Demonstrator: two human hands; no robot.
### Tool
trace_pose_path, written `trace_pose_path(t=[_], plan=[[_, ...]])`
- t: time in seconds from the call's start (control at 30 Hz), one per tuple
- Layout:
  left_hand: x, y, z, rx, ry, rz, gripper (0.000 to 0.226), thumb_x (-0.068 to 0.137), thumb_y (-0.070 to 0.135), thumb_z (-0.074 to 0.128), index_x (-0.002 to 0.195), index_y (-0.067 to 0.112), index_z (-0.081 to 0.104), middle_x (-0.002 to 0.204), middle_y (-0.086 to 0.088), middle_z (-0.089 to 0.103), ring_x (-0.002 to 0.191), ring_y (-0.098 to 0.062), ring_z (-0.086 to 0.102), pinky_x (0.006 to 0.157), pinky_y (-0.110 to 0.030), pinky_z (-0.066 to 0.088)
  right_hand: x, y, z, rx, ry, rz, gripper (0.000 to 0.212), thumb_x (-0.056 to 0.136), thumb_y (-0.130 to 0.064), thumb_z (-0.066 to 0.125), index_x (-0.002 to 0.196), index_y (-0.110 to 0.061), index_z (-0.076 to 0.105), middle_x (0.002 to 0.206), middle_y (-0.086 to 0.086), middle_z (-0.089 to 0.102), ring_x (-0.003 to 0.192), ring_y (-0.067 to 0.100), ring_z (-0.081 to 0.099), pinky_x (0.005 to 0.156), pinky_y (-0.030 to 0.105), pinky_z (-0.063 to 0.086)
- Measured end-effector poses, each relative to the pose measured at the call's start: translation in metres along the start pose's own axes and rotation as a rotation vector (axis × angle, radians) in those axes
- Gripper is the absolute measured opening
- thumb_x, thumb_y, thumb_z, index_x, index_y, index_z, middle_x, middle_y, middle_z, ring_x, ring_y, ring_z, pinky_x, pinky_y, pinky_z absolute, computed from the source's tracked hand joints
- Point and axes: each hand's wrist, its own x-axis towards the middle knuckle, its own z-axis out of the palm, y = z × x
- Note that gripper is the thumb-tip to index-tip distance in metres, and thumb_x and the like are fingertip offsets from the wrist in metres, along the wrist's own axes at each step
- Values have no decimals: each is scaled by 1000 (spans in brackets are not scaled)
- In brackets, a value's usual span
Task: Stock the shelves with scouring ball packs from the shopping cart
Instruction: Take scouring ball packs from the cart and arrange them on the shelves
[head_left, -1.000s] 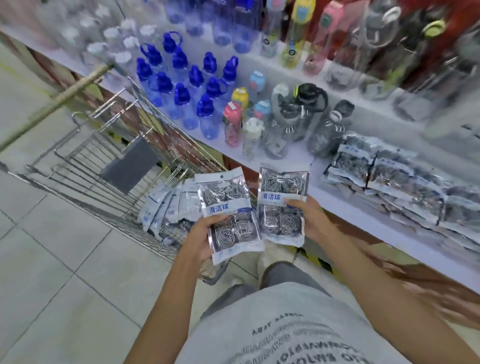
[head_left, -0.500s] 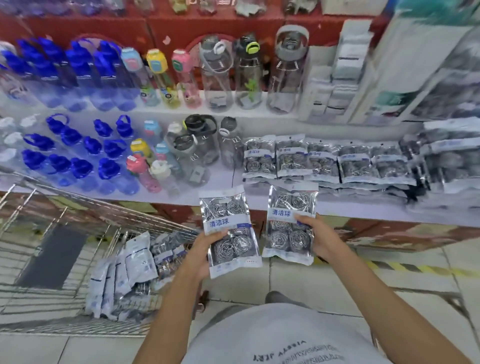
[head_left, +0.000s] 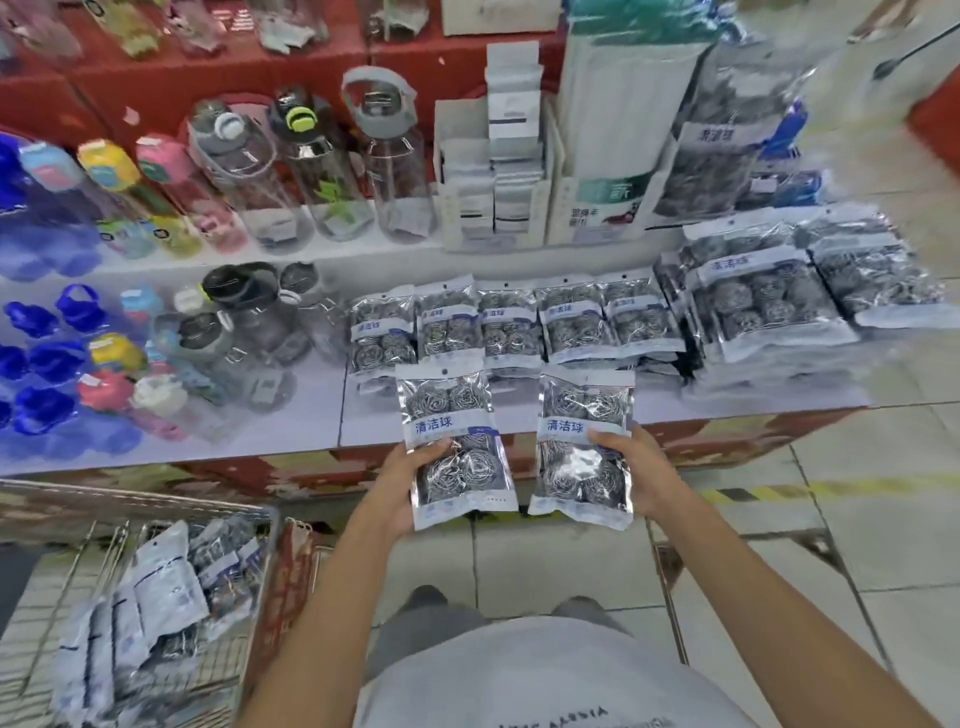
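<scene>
Both hands grasp a scouring ball pack each: the left hand (head_left: 397, 491) holds the left pack (head_left: 453, 447), the right hand (head_left: 644, 478) the right pack (head_left: 584, 449), both upright before the shelf's (head_left: 291, 421) front edge. A row of packs (head_left: 514, 325) lies on the shelf. The shopping cart (head_left: 260, 597) at lower left holds more packs (head_left: 156, 587).

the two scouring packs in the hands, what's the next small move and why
Probably reach both forward and lay them on the row of matching packs on the lower shelf. The left hand and right hand each grip a pack, held short of the shelf edge.
</scene>
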Motion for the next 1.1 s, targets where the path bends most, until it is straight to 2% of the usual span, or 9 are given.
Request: trace_pose_path(t=[0.1,0.27,0.4,0.57,0.63,0.73,0.93,1.0,1.1], plan=[[23,4,24,-3,-10,0,52,82,12,82,131,8,64,122,-24,73,109,-43,73,83,-56,62,19,-14,-16,-33,30,-3,52,83,-18,84,129,-13,60,123,6,70,119,29,59,110,49,43],[75,21,53,28,2,-8,48,86,10,80,131,9,66,126,-21,72,115,-41,71,99,-66,54,61,-50,-24,-68,61,-9,27,84,-14,83,104,-16,64,90,4,80,78,18,76,60,33,59],[118,44,73,38,16,-21,46,87,6,81,130,9,63,121,-20,75,110,-40,73,93,-63,58,100,-82,-25,-67,77,19,34,81,-19,87,103,-21,61,89,0,75,79,19,73,53,32,57],[167,79,98,31,91,-36,73,81,5,85,145,5,49,119,-19,75,103,-33,76,78,-47,65,145,-127,-17,-94,106,64,79,79,-17,89,144,-5,45,138,15,62,126,37,60,106,56,50],[186,92,103,62,107,-48,87,80,5,87,154,5,40,127,-20,72,109,-34,74,88,-49,63,163,-140,-12,-101,123,75,88,83,-14,86,154,-4,35,138,13,60,122,33,60,105,52,50],[216,107,110,111,133,-50,80,80,3,87,147,5,44,127,-19,71,115,-36,71,105,-56,54,190,-155,-8,-101,89,115,60,90,-10,79,138,0,45,111,14,72,94,28,72,80,45,60],[255,131,124,227,195,-70,63,80,2,86,136,8,58,126,-14,73,118,-31,69,112,-51,49,233,-183,10,-174,57,141,66,90,-12,78,145,1,44,114,17,72,119,39,66,109,57,48],[265,136,130,277,197,-57,72,81,4,86,145,13,53,132,-13,69,123,-31,65,114,-51,45,249,-188,14,-211,56,157,65,90,-15,79,144,1,48,115,16,73,109,32,71,101,49,56],[278,141,136,295,216,-76,92,77,9,87,156,13,40,134,-12,68,122,-30,66,107,-49,50,273,-196,19,-251,23,181,50,91,-15,78,134,1,57,100,11,73,67,14,70,59,30,56]])
